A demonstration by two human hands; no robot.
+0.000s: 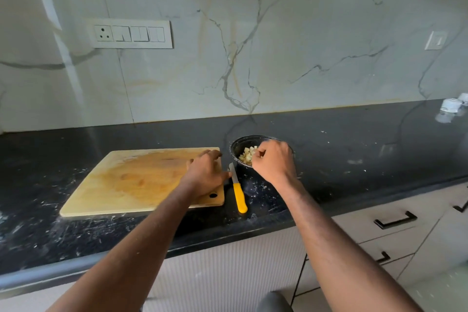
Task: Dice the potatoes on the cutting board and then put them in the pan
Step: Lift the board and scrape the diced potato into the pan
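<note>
Left hand flat on cutting board; right hand over pan with potato cubes

cutting board: wood, matt | counter: glossy black stone | knife: yellow plastic handle

We record soft, even daylight; a pale streak of glare crosses the white veined marble backsplash at left; wide-angle bending and slight blur at edges.
</note>
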